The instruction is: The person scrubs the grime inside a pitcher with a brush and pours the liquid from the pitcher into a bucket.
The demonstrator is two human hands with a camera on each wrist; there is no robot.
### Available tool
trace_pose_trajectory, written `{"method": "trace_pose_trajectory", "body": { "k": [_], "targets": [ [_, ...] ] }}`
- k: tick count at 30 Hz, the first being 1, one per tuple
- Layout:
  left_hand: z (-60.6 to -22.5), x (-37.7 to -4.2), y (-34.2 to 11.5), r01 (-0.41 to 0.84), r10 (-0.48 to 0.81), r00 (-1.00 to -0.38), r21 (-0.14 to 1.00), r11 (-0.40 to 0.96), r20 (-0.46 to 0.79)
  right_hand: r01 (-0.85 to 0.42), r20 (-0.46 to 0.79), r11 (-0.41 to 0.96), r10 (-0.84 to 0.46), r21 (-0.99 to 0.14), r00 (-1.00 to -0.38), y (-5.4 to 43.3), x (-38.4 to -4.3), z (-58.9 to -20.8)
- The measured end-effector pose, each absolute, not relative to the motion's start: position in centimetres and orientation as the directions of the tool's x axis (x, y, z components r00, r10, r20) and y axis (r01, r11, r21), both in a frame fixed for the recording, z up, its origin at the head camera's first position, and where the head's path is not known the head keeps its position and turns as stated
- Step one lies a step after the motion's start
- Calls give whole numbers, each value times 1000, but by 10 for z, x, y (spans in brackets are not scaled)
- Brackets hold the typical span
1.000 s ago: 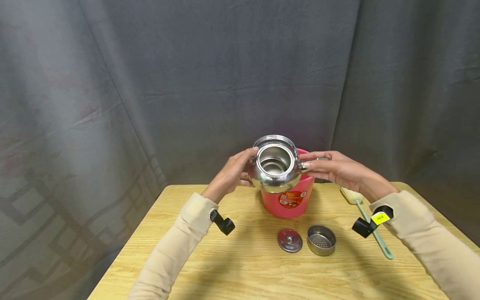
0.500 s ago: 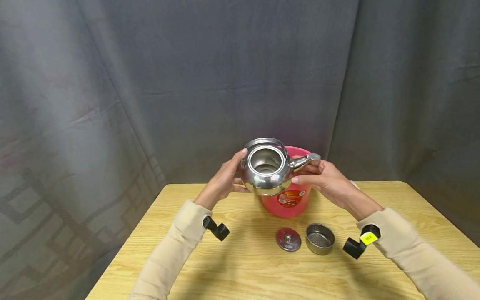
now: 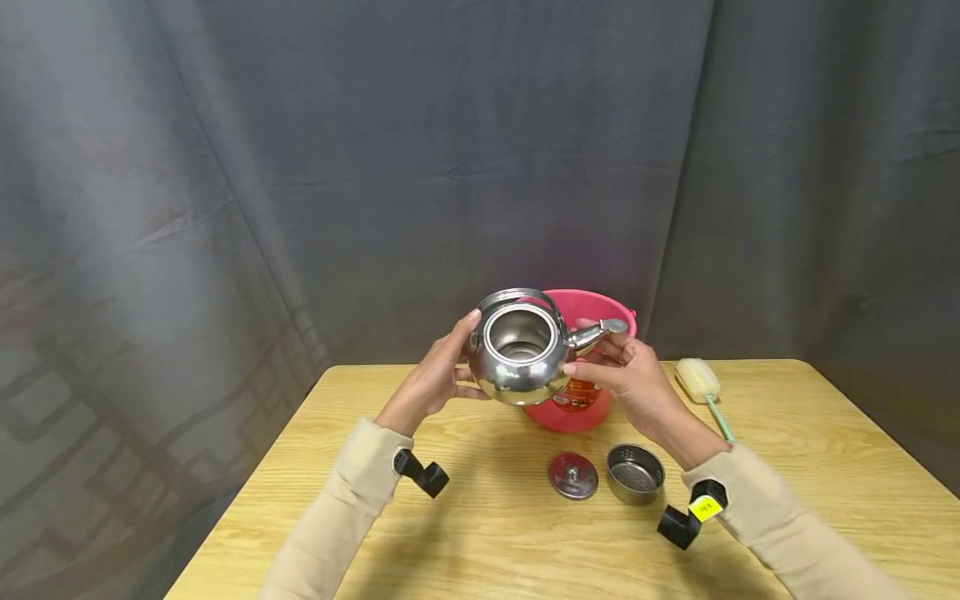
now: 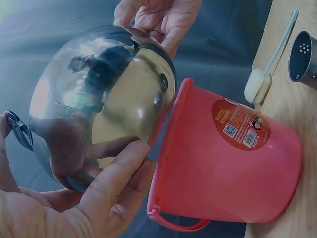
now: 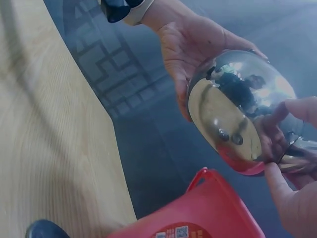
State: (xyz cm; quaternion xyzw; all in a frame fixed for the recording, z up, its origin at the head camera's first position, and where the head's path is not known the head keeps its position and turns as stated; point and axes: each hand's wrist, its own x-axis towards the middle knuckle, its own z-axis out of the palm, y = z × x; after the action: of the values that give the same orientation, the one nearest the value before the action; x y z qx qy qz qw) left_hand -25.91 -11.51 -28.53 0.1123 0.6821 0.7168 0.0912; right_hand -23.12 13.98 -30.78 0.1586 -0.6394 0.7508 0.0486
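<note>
A shiny steel kettle is held up over the table, lidless, its round mouth tipped toward the head camera. My left hand grips its left side, thumb up by the handle and fingers spread under the body, as the left wrist view also shows. At the other side my right hand holds the kettle by the base of its spout, thumb in front and fingers behind. The upright handle arches behind the mouth. Below on the table lie a steel lid and a perforated strainer cup.
Behind the kettle stands a pink bucket with a red label, partly covered by the kettle and right hand. A sponge brush with a green handle lies at the back right. A grey curtain hangs behind the wooden table.
The kettle has moved left and slightly down, and its spout has turned out to the right. My right hand has shifted left along with it to the spout's base. Both hands keep hold.
</note>
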Motion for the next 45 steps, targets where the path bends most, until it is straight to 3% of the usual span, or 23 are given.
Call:
{"method": "trace_pose_trajectory", "body": {
  "k": [12,25,45],
  "targets": [
    [-297,-249,-128,27,293,-955,999,-32,35,-238,300,-301,-179,-923,-937,127,-221,-319],
    [-311,-242,-140,3,257,-966,998,-55,17,-247,320,-349,-170,-904,-932,109,-220,-334],
    [-348,-226,-167,-42,209,-978,992,-116,-17,-105,137,-427,-46,-898,-989,67,-209,-367]
  ]
}}
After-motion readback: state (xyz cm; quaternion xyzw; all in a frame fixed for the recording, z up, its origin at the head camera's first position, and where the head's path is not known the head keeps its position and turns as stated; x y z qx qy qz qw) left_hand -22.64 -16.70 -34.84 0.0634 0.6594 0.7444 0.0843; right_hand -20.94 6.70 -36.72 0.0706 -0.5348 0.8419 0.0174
